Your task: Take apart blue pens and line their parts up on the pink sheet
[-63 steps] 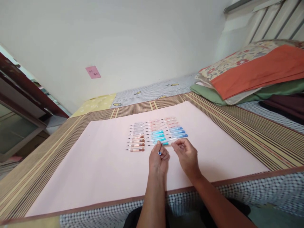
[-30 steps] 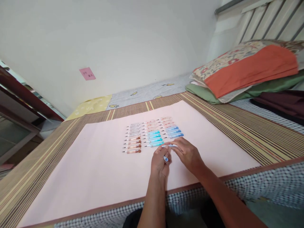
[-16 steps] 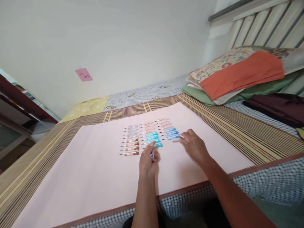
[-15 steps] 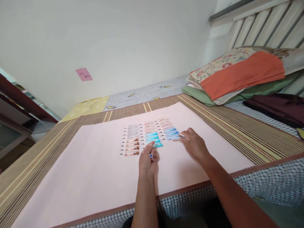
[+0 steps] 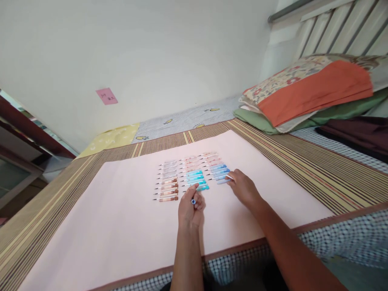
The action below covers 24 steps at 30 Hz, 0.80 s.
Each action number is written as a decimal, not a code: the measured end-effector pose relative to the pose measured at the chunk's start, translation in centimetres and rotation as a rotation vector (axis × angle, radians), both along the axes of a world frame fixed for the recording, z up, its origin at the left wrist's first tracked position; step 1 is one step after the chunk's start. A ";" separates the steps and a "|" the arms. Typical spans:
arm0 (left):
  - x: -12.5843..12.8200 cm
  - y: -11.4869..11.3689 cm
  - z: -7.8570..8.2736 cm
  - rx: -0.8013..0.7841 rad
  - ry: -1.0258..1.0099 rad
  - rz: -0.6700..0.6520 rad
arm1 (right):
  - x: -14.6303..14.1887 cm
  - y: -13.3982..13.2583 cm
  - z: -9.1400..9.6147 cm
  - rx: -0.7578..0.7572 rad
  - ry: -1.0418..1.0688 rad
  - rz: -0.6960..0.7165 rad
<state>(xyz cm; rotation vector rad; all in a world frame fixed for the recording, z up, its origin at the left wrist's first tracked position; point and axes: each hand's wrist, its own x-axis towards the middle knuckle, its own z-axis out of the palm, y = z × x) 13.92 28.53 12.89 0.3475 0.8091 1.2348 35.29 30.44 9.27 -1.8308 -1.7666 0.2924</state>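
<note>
Several small pens lie in three columns on a pink sheet: brown-capped pens at left, teal-capped pens in the middle, blue-capped pens at right. My left hand is closed in a fist round a blue pen cap, just below the teal column. My right hand rests at the right end of the blue column, its fingertips pinched on the lowest blue pen.
The pink sheet lies on a striped woven mat on a bed. Folded orange, floral and green bedding is stacked at the back right, with a dark cloth beside it. A pink note is stuck to the wall.
My right hand has carried a blue pen from beside the left hand to the bottom of the blue column. My left hand has shifted slightly left, cap still in its fist.
</note>
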 end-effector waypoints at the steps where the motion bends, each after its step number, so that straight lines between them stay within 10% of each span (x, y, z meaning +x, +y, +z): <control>1: 0.0 0.0 0.0 -0.002 -0.002 0.000 | 0.1 0.1 -0.1 0.008 -0.007 -0.005; 24: 0.3 -0.3 -0.1 0.001 0.005 -0.004 | -0.4 0.3 -0.5 0.078 -0.131 -0.060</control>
